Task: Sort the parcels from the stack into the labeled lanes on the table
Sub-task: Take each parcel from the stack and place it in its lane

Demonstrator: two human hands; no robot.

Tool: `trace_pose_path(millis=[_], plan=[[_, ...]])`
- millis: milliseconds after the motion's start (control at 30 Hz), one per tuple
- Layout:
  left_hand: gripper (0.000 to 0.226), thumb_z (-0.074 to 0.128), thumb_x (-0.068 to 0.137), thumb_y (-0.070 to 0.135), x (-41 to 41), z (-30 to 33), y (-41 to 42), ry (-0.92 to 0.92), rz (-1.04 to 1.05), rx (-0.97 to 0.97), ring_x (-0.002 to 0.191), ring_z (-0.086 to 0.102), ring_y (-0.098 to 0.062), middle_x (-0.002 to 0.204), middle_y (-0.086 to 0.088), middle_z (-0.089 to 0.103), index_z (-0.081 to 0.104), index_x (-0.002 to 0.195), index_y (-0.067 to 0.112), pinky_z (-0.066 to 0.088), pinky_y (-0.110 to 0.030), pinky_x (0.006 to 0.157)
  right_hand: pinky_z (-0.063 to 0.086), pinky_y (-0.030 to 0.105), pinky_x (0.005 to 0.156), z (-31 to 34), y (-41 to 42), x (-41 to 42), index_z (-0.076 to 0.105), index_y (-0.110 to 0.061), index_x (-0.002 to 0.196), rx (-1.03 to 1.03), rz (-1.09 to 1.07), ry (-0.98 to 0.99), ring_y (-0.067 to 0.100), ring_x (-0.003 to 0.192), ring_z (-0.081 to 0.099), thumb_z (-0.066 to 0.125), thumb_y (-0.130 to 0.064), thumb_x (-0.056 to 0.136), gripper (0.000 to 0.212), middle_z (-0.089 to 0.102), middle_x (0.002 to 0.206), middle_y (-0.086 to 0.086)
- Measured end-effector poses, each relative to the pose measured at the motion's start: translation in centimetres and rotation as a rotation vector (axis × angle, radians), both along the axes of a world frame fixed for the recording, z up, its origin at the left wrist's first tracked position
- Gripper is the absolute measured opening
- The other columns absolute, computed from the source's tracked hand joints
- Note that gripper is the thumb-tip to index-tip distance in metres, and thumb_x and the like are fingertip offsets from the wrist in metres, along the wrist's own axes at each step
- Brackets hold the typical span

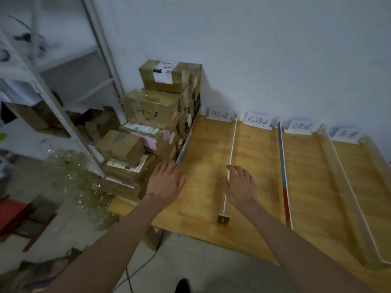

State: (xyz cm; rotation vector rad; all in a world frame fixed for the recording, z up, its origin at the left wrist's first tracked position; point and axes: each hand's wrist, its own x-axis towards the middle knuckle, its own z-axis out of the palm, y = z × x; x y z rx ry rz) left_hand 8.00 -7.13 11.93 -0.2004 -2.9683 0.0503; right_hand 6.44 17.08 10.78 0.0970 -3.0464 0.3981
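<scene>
I saw nothing sorted yet: the brown cardboard parcel stack (160, 115) stood beside the wooden table (211, 157), its lanes bare; my left hand (164, 182) and right hand (240, 187) hovered empty, fingers spread.

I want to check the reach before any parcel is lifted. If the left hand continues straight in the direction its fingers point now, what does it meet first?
Probably the coloured divider strip at the table's left edge: the left hand already has its fingertips beside the near end. Beyond it stands the parcel stack. Depth is unclear in this single view.
</scene>
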Motion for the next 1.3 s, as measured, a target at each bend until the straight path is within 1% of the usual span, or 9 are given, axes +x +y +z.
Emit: trace_pose_path(millis=[233, 467, 600, 800, 967, 1067, 1133, 1233, 1300], plan=[[0.058, 0.018, 0.097, 0.051, 4.1, 4.4, -3.8, 0.086, 0.087, -0.009, 0.116, 0.053, -0.025, 0.121, -0.004, 0.059, 0.058, 0.122, 0.016, 0.041, -0.039, 0.102, 0.038, 0.039, 0.105, 4.2, -4.6, 1.1, 0.047, -0.017, 0.137, -0.051, 0.111, 0.044, 0.026, 0.126, 0.048, 0.033, -0.042, 0.103, 0.045, 0.054, 0.136, 0.006], [0.049, 0.027, 0.102, 0.047, 3.4, 9.5, -9.3, 0.119, 0.167, -0.026, 0.123, 0.052, -0.026, 0.133, -0.008, 0.055, 0.051, 0.132, 0.016, 0.038, -0.042, 0.107, 0.041, 0.043, 0.098, 9.3, -9.0, -0.6, 0.050, -0.012, 0.125, -0.129, 0.160, 0.093, 0.031, 0.116, 0.053, 0.034, -0.040, 0.103, 0.039, 0.058, 0.124, 0.012], [0.055, 0.027, 0.102, 0.049, 0.1, 12.0, -12.5, 0.145, 0.231, 0.008, 0.126, 0.051, -0.026, 0.136, -0.009, 0.054, 0.050, 0.137, 0.013, 0.035, -0.043, 0.111, 0.044, 0.046, 0.095, 12.1, -11.4, -3.4, 0.049, -0.011, 0.128, -0.207, 0.125, 0.095, 0.034, 0.117, 0.052, 0.034, -0.041, 0.103, 0.042, 0.057, 0.125, 0.014], [0.058, 0.026, 0.103, 0.049, -6.9, 15.5, -16.6, 0.154, 0.270, 0.131, 0.125, 0.050, -0.033, 0.137, -0.015, 0.053, 0.050, 0.137, 0.008, 0.039, -0.047, 0.104, 0.045, 0.043, 0.086, 15.0, -15.4, -8.9, 0.047, -0.008, 0.129, -0.339, 0.014, 0.043, 0.036, 0.116, 0.054, 0.033, -0.044, 0.103, 0.047, 0.057, 0.127, 0.018], [0.065, 0.022, 0.103, 0.054, -13.4, 17.1, -19.1, 0.051, 0.279, 0.237, 0.127, 0.048, -0.036, 0.141, -0.017, 0.047, 0.045, 0.139, 0.005, 0.042, -0.047, 0.099, 0.046, 0.041, 0.094, 15.9, -18.5, -12.8, 0.044, -0.002, 0.138, -0.473, -0.082, -0.077, 0.036, 0.121, 0.054, 0.033, -0.050, 0.101, 0.062, 0.056, 0.134, 0.019], [0.069, 0.021, 0.102, 0.057, -17.1, 16.7, -20.0, -0.018, 0.266, 0.313, 0.130, 0.045, -0.036, 0.145, -0.018, 0.045, 0.042, 0.143, 0.006, 0.041, -0.047, 0.100, 0.043, 0.035, 0.089, 16.1, -20.1, -14.6, 0.044, 0.004, 0.138, -0.529, -0.131, -0.157, 0.034, 0.116, 0.056, 0.031, -0.052, 0.103, 0.067, 0.056, 0.133, 0.018], [0.072, 0.020, 0.101, 0.060, -19.3, 15.9, -20.3, -0.072, 0.263, 0.367, 0.125, 0.049, -0.036, 0.141, -0.019, 0.049, 0.045, 0.141, 0.005, 0.042, -0.044, 0.095, 0.045, 0.034, 0.089, 16.1, -21.0, -15.6, 0.054, 0.005, 0.127, -0.552, -0.150, -0.203, 0.030, 0.102, 0.060, 0.028, -0.054, 0.103, 0.068, 0.059, 0.127, 0.020], [0.079, 0.017, 0.096, 0.068, -21.3, 14.5, -20.6, -0.149, 0.255, 0.469, 0.106, 0.059, -0.036, 0.122, -0.018, 0.061, 0.057, 0.124, 0.006, 0.047, -0.039, 0.086, 0.044, 0.039, 0.097, 15.6, -22.0, -16.4, 0.053, 0.004, 0.132, -0.594, -0.197, -0.261, 0.033, 0.113, 0.059, 0.026, -0.054, 0.104, 0.070, 0.056, 0.133, 0.022], [0.071, 0.021, 0.096, 0.065, -21.8, 13.7, -20.4, -0.141, 0.227, 0.501, 0.093, 0.060, -0.033, 0.108, -0.016, 0.064, 0.060, 0.111, 0.007, 0.051, -0.041, 0.083, 0.046, 0.037, 0.090, 15.1, -22.4, -16.6, 0.053, 0.004, 0.131, -0.619, -0.228, -0.274, 0.033, 0.108, 0.062, 0.027, -0.051, 0.104, 0.066, 0.059, 0.125, 0.020]])
